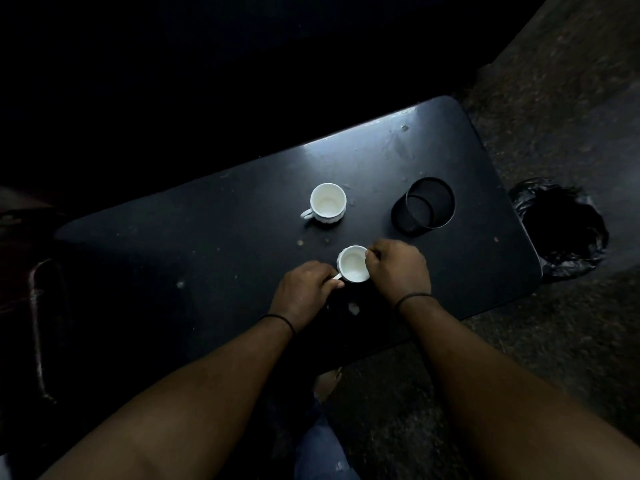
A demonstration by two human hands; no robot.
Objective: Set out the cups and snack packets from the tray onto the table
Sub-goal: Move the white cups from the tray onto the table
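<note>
An empty white cup (352, 264) stands on the dark table (207, 244) near its front edge. My left hand (304, 289) pinches the cup's handle on its left side. My right hand (398, 268) curls against the cup's right rim and wall. A second empty white cup (327, 201) stands farther back, upright, with its handle pointing left, untouched. No tray and no snack packets can be made out in the dim view.
A black cylindrical holder (424, 206) stands at the right of the table. A bin lined with a black bag (562, 226) sits on the floor beyond the table's right end. A dark chair or armrest (41, 323) is at the left.
</note>
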